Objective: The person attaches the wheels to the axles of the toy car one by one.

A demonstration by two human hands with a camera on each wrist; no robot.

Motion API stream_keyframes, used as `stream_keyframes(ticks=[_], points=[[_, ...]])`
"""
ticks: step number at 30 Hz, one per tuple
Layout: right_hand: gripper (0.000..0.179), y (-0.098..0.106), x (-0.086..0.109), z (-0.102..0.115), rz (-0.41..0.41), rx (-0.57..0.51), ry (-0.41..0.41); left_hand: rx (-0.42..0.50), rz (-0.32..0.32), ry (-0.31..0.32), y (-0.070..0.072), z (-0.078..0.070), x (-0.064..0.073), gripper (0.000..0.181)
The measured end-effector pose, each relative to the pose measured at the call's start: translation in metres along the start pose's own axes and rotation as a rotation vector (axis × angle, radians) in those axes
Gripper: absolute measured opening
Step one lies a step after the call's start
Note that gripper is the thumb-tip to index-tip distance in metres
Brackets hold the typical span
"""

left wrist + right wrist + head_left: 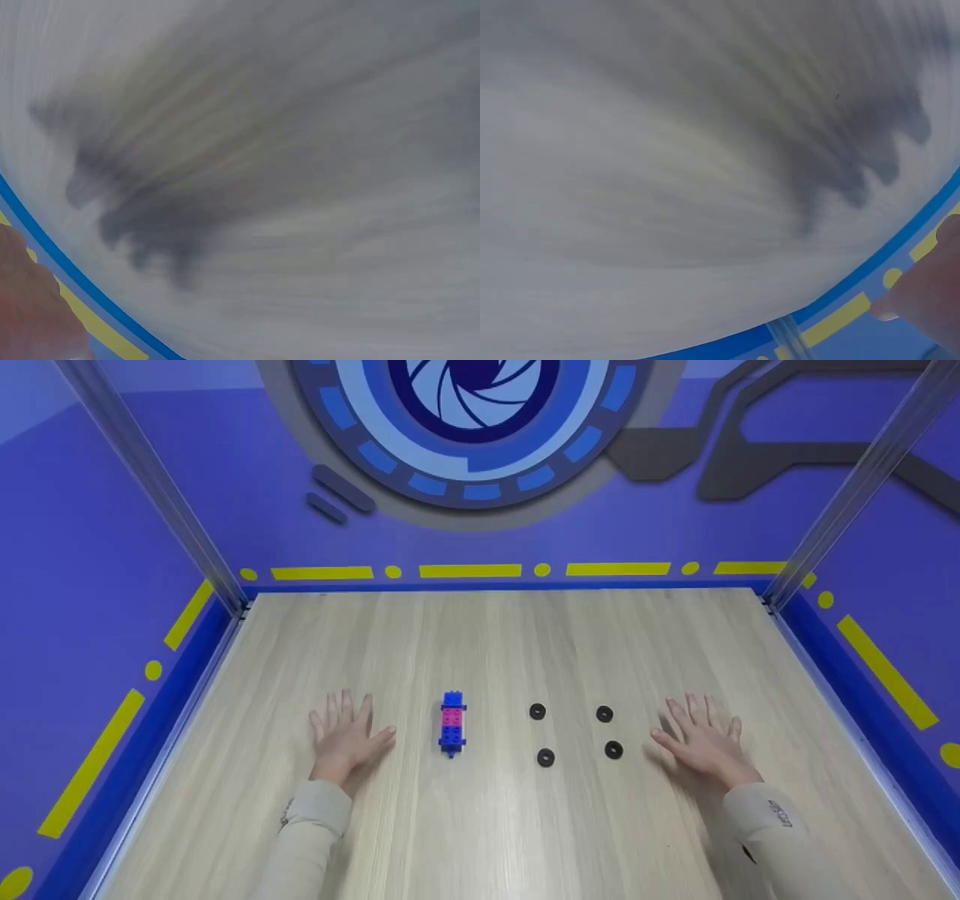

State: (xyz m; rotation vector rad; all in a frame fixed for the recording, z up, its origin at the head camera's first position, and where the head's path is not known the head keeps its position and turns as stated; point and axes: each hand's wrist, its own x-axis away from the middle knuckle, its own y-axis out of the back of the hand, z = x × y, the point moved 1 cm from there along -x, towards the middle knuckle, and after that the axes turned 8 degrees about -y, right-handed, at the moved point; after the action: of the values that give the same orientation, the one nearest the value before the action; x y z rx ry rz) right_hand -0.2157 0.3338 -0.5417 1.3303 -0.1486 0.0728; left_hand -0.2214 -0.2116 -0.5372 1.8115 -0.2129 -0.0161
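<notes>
1. I see the table (495, 825) bearing both hands flat, fingers spread, holding nothing.
2. Brick block (452, 723) lies just right of my left hand (346, 737).
3. Four black wheels (575, 733) sit left of my right hand (701, 740) (pinch one at its rim, I'd judge).

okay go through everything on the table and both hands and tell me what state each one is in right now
Left hand: flat on the table, fingers spread, holding nothing.
Right hand: flat on the table, fingers spread, holding nothing.
Brick assembly: blue and pink bricks joined in one long piece, lying between the hands, untouched.
Four black wheels: loose, lying flat, apart from one another, unattached to the bricks.
Table: wooden, bearing all of these.
</notes>
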Motion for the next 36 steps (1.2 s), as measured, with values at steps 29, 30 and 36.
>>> stream_keyframes(ticks=[29, 30, 36], points=[[0.084, -0.03, 0.005, 0.07, -0.076, -0.077, 0.201, 0.111, -0.055, -0.163, -0.017, -0.092, -0.022, 0.079], [0.084, -0.03, 0.006, 0.072, -0.078, -0.093, 0.212, 0.15, -0.049, -0.155, -0.017, -0.096, -0.023, 0.08], [0.082, -0.031, 0.008, 0.079, -0.037, -0.29, 0.211, 0.479, -0.014, -0.095, -0.017, -0.111, -0.028, 0.081]])
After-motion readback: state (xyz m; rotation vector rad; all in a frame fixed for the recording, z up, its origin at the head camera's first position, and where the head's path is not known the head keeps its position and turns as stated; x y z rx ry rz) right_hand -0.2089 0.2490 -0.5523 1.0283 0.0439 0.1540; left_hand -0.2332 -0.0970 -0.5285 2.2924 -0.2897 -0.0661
